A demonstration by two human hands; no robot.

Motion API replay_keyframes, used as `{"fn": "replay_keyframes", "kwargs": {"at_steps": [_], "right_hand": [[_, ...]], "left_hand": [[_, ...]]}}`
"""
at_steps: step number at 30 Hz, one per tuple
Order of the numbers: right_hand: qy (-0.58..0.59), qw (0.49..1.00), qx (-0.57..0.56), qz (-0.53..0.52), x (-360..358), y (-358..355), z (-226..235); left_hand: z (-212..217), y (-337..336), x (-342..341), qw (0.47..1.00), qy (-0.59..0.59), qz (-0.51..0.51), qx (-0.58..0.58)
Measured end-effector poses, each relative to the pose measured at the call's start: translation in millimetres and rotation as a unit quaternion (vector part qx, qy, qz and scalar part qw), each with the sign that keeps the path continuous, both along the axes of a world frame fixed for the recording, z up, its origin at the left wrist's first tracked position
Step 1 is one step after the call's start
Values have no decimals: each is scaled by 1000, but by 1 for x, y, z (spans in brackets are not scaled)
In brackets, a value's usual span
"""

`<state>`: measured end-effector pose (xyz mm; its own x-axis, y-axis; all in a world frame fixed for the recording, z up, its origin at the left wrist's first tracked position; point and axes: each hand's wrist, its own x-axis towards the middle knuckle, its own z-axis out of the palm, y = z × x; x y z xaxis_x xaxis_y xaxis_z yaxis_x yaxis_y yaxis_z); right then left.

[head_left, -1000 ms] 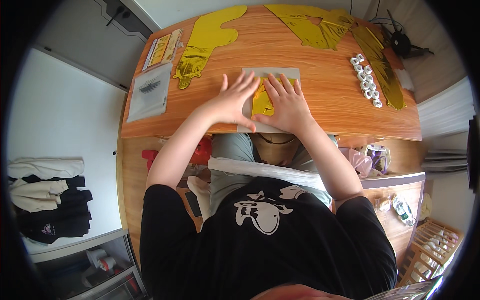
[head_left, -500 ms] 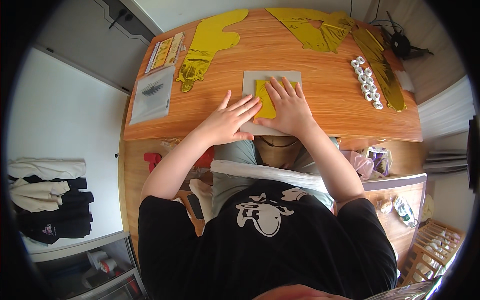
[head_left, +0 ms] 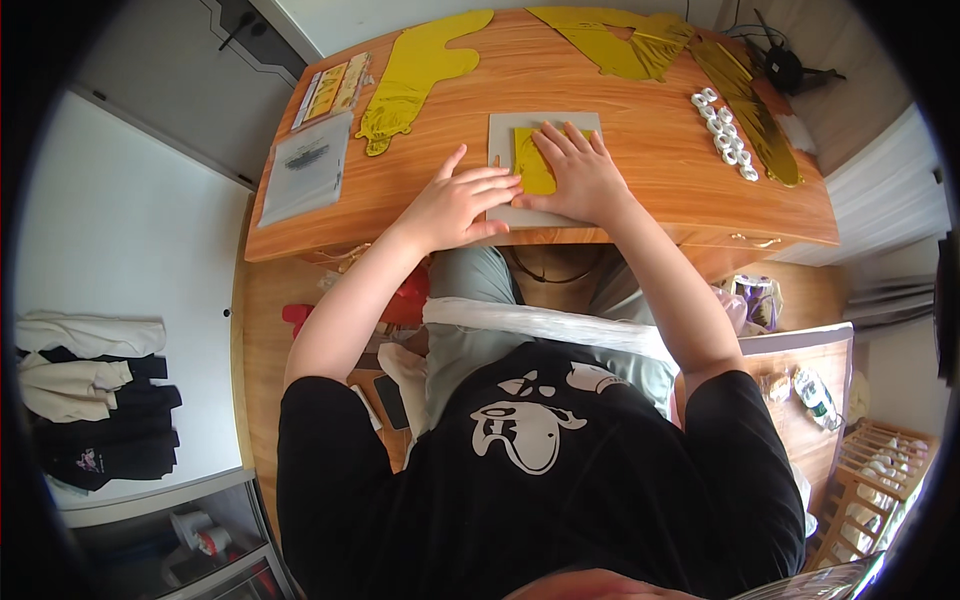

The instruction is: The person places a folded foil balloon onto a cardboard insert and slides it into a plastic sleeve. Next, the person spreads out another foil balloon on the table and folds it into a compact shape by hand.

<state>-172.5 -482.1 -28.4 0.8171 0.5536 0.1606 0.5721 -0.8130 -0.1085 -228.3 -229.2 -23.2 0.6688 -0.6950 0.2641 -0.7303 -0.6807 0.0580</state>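
A warm orange-brown wooden desk (head_left: pixel 640 215) with a smooth, lightly grained top stands against a pale wall, its front edge curved by the lens. To the person's left a white floor or low surface carries a stack of folded clothes (head_left: pixel 90 400) in white, cream and black. To the right, beyond the desk, a wooden rack (head_left: pixel 880 470) holds small white items, and a dark tangle of cable (head_left: pixel 785 65) lies at the far right corner of the desk.

Near the front edge of the desk lies a flat grey rectangular card (head_left: pixel 545 140), matte and stiff-looking. On it rests a small yellow sheet (head_left: pixel 530 165), glossy like foil. The right hand (head_left: pixel 575 180) lies flat and open, fingers spread, pressing down on the yellow sheet and the card. The left hand (head_left: pixel 455 205) is also open and flat, palm on the desk, its fingertips touching the left edge of the card; neither hand grips anything.

Farther back lie shiny gold foil shapes: a long one (head_left: pixel 415 75) at the left and crumpled ones (head_left: pixel 620 40) at the centre, with a gold strip (head_left: pixel 750 105) to the right. Beside that strip runs a row of small white rings (head_left: pixel 725 135). At the left end sit a clear plastic packet (head_left: pixel 305 170) and a narrow yellow-printed packet (head_left: pixel 330 90).
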Motion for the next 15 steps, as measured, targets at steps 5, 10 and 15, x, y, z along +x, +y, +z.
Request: {"fn": "replay_keyframes", "kwargs": {"at_steps": [5, 10, 15], "right_hand": [[2, 1000, -2, -1, 1, 0, 5], [13, 1000, 5, 0, 4, 3, 0], [50, 998, 46, -3, 7, 1, -4]], "left_hand": [[-2, 2, -2, 999, -45, -5, 2], [-5, 3, -8, 998, -65, -18, -2], [-10, 1, -10, 995, -99, -32, -10]]}}
